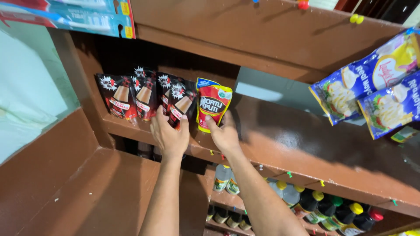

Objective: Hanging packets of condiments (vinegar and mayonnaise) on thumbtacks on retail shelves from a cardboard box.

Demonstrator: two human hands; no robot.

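Both my arms reach up to a brown wooden shelf [306,148]. My right hand [224,134] grips the bottom of a red and yellow stand-up pouch [212,105] that stands upright on the shelf. My left hand [168,135] rests with fingers spread against the lower edge of a black sauce pouch [181,104]. That pouch is the right-most in a row of several black pouches [131,96] standing side by side at the shelf's left end, just left of the red pouch.
Blue and white pouches [372,87] hang at the upper right. A lower shelf holds bottles with yellow, green and red caps [323,205]. A brown counter surface [87,192] lies at the lower left. A blue box [70,15] sits overhead at the top left.
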